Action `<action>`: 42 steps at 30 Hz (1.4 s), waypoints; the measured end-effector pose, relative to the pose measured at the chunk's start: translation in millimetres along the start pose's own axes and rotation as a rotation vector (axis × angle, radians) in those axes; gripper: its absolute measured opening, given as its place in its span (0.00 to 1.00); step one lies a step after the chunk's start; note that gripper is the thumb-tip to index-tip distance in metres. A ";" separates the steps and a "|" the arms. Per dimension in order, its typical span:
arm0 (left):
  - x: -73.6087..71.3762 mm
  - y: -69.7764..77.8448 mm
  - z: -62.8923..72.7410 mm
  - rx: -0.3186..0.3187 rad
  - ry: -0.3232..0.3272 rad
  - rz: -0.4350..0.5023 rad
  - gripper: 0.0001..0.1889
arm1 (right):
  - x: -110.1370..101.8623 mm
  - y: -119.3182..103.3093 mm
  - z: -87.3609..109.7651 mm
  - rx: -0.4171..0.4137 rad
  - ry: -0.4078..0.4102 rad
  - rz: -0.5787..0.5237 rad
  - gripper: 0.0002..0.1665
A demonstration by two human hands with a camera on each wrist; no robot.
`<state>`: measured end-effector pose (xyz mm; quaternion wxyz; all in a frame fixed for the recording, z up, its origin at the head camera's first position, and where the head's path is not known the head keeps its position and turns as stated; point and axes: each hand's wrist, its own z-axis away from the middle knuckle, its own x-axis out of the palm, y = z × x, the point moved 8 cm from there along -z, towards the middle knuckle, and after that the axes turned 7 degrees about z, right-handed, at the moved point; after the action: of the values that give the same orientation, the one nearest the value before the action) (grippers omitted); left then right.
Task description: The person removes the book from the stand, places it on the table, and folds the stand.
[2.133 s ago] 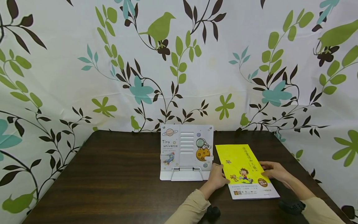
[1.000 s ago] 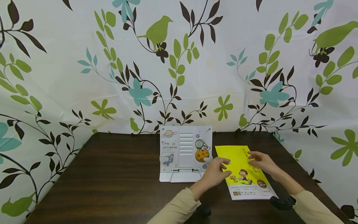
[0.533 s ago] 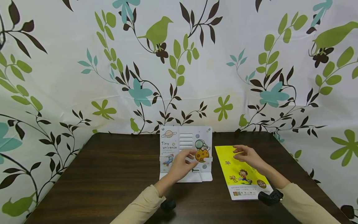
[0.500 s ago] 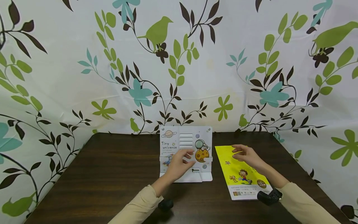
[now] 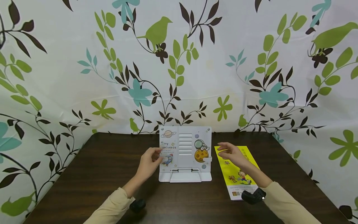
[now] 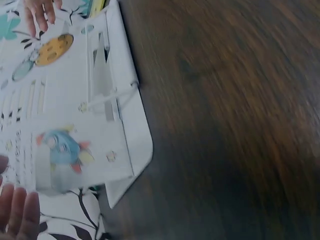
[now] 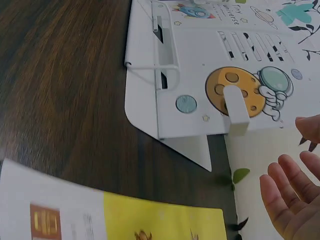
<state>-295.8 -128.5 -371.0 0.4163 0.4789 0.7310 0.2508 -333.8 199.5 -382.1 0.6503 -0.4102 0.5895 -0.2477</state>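
Observation:
A white book stand (image 5: pixel 185 161) with a printed rocket, planet and astronaut stands upright at the back middle of the table. My left hand (image 5: pixel 149 161) is at its left edge, fingers loosely bent with nothing between them. To the right of the stand, my right hand (image 5: pixel 233 155) hovers over the upper part of a yellow book (image 5: pixel 239 174), thumb and fingers apart and holding nothing. The book lies flat, partly covered by the right hand and forearm. In the right wrist view, the fingers (image 7: pixel 285 192) are beside the stand's right side, near its white page clip (image 7: pixel 236 107).
The dark wooden table (image 5: pixel 92 174) reaches back to a white curtain (image 5: pixel 207 68) printed with leaves and birds. Black wrist cameras hang under both wrists, the left one (image 5: pixel 137 205) close over the table.
Both hands have left the book's sides and moved left. The left hand has crossed in front of the stand to its left edge; the right hand has lifted over the book.

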 end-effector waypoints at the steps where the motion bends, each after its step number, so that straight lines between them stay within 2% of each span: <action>1: -3.6 -3.4 -0.5 -0.017 0.021 -0.006 0.13 | 2.1 -0.1 -1.3 0.002 0.001 -0.001 0.29; 4: -11.4 -12.6 -3.4 -0.056 0.073 -0.016 0.14 | 8.3 -0.7 -5.7 0.003 0.006 -0.002 0.29; 6: -12.6 -17.8 -5.4 -0.078 0.079 -0.011 0.16 | 12.6 -1.2 -9.1 -0.002 0.008 -0.008 0.29; 12: -1.5 -25.8 -10.1 -0.141 -0.007 0.071 0.21 | 24.2 -1.5 -17.9 -0.007 0.028 -0.031 0.25; 18: 1.2 -27.4 -14.6 -0.118 0.006 0.103 0.19 | 28.8 -5.0 -22.0 -0.024 0.063 -0.018 0.21; 31: 1.9 -28.1 -20.3 -0.098 0.048 0.133 0.17 | 28.5 -11.7 -22.7 -0.129 0.137 -0.037 0.15; 42: 1.7 -28.2 -19.9 -0.117 0.043 0.129 0.16 | 29.7 -6.8 -27.8 -0.104 0.156 -0.046 0.14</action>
<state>-327.0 -138.1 -382.7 0.4107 0.4942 0.6917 0.3296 -354.2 165.2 -392.4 0.5745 -0.4363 0.6407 -0.2629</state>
